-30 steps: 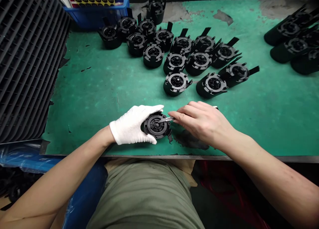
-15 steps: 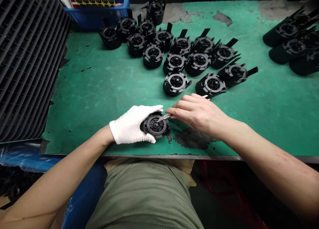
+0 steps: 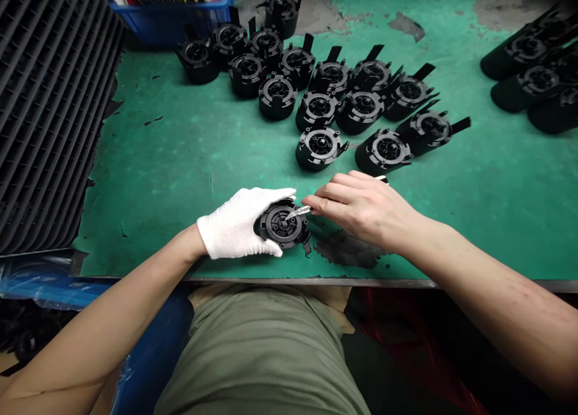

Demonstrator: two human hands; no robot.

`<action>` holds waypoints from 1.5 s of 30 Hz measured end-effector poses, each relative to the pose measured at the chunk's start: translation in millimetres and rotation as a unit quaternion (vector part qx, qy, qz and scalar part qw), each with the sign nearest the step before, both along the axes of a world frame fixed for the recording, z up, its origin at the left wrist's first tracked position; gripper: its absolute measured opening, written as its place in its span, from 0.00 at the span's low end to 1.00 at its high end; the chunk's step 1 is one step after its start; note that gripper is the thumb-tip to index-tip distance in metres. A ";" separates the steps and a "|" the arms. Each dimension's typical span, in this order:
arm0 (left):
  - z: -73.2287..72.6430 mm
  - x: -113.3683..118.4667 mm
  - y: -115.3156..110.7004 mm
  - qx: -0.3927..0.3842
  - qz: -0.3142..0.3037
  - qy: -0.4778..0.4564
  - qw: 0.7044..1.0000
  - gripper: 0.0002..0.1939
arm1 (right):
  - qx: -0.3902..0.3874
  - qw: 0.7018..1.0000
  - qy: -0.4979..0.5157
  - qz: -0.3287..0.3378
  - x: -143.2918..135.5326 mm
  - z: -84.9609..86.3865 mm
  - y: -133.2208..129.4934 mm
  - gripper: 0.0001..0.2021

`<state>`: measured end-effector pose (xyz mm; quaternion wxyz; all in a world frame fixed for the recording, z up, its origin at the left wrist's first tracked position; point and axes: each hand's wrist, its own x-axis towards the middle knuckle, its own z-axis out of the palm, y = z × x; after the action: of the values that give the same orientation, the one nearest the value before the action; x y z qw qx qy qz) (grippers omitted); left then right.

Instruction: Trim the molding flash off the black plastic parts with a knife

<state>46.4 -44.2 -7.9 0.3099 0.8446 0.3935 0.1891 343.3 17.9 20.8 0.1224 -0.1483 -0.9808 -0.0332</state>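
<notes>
My left hand (image 3: 244, 223), in a white glove, is wrapped round a round black plastic housing (image 3: 293, 229) near the table's front edge. Its ribbed, ringed face points up, and a small tab sticks out at its lower right. Bare and closed, my right hand (image 3: 354, 204) grips a slim craft knife (image 3: 304, 210). The silver blade reaches down to the middle of the housing's face, and the handle's far end shows behind my knuckles. My palm hides most of the handle.
Several similar black housings (image 3: 320, 147) stand on the green table mat (image 3: 171, 162) beyond my hands. More housings (image 3: 537, 81) are at the far right. A blue bin (image 3: 176, 23) sits at the back left, beside stacked black grid trays (image 3: 54, 114). Dark worn patches (image 3: 350, 247) mark the mat.
The view has tilted slightly, so the far housings sit a little higher. Both hands keep their holds, and the knife tip stays at the housing's centre; the handle has turned slightly.
</notes>
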 end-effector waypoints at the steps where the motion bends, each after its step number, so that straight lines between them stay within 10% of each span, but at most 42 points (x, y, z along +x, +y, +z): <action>1: -0.1 0.0 -0.3 0.001 0.001 0.001 1.000 0.55 | 0.003 1.000 -0.002 -0.002 0.1 0.6 -0.8 0.12; 45: -0.9 4.8 -2.3 0.039 0.002 -0.014 0.999 0.54 | 0.026 0.991 0.030 -0.127 5.6 -2.9 -64.2 0.14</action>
<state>51.3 -46.5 -8.9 0.2816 0.8528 0.3828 0.2167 348.9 -46.3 17.9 0.1501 -0.2699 -0.9486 -0.0692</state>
